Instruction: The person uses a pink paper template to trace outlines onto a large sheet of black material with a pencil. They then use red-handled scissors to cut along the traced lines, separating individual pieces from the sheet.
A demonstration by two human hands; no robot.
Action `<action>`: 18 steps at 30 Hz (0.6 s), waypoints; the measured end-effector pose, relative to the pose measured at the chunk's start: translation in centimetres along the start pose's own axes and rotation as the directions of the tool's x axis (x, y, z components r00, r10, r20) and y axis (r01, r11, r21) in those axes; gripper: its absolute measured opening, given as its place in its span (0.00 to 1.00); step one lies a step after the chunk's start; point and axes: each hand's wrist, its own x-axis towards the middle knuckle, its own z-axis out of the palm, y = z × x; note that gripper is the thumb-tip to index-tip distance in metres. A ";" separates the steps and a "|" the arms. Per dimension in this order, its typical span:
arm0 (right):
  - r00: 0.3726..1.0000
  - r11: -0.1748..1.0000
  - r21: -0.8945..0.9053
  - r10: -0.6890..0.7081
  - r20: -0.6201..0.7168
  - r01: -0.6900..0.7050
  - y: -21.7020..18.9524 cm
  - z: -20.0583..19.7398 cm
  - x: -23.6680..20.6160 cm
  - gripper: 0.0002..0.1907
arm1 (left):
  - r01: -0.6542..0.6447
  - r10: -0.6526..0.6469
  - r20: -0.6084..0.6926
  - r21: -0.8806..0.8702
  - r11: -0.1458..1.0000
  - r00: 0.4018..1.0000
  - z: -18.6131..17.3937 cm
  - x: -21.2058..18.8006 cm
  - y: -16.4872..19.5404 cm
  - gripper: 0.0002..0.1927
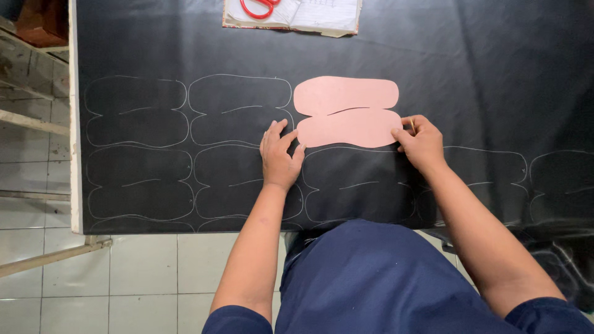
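Note:
A pink paper template (346, 111), shaped like two joined lobes with a slit between them, lies flat on a black sheet (482, 80) that covers the table. My left hand (279, 154) rests palm down at the template's lower left edge, fingers spread and touching it. My right hand (421, 142) sits at the template's lower right edge, closed around a thin yellowish marking stick (412, 124) whose tip meets the outline. Several chalk outlines (241, 111) of the same shape are drawn on the black sheet to the left, below and right.
Red-handled scissors (260, 7) lie on an open notebook (315, 15) at the table's far edge. The black sheet hangs off the table at the right. White floor tiles (142, 272) and wooden bars (37, 124) show at the left.

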 end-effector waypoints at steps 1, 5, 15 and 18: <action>1.000 1.000 0.003 -0.011 -0.003 0.011 0.1 0.0 0.0 0.15 | -0.004 0.004 0.001 0.007 1.000 1.000 0.0 0.0 0.0 0.19; 1.000 1.000 -0.022 -0.022 -0.002 0.022 0.2 0.0 0.0 0.15 | -0.028 0.028 -0.005 0.007 1.000 1.000 0.0 -0.1 -0.2 0.19; 1.000 0.999 -0.030 -0.020 -0.024 0.019 -0.2 0.1 -0.1 0.15 | -0.009 0.009 0.007 0.006 1.000 1.000 -0.2 0.0 0.0 0.19; 1.000 0.999 -0.045 -0.005 -0.028 0.004 -0.3 0.1 0.0 0.15 | -0.007 0.007 0.015 -0.003 1.000 1.000 -0.3 0.0 0.1 0.19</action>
